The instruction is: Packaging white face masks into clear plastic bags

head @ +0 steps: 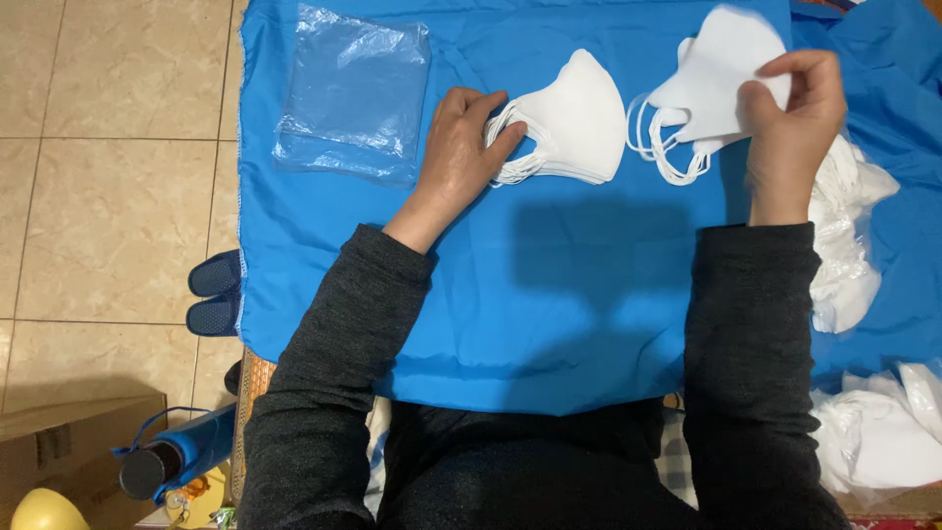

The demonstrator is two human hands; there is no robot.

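The person sits at a table (294, 275) draped in a bright blue cloth (549, 314), both arms in dark grey sleeves reaching forward over it.

The left hand (461, 152) lies flat-ish on the cloth, fingers curled loosely around the edge of a stack of white masks (579, 118). Its fingertips rest among the ear loops on the stack's left side, pressing on them rather than lifting; the stack sits on the cloth near the middle of the table.

The right hand (795, 128) is raised a little above the cloth and pinches a single white mask (716, 74) between thumb and fingers, closed firmly on its right edge. That mask hangs tilted, its ear loops dangling down toward the cloth, just beside the stack but not touching it.

To the far left on the cloth lies a clear plastic bag (353, 93), flat and crinkled, well apart from both hands. On the right edge, partly behind the right wrist, a heap of white masks (849, 245) sits in loose clear wrapping, with more of them lower down near the person's right elbow.

Off the table, on the tiled floor (108, 196), are dark blue slippers (216, 294), a cardboard box (69, 442) and a blue bottle (182, 456).
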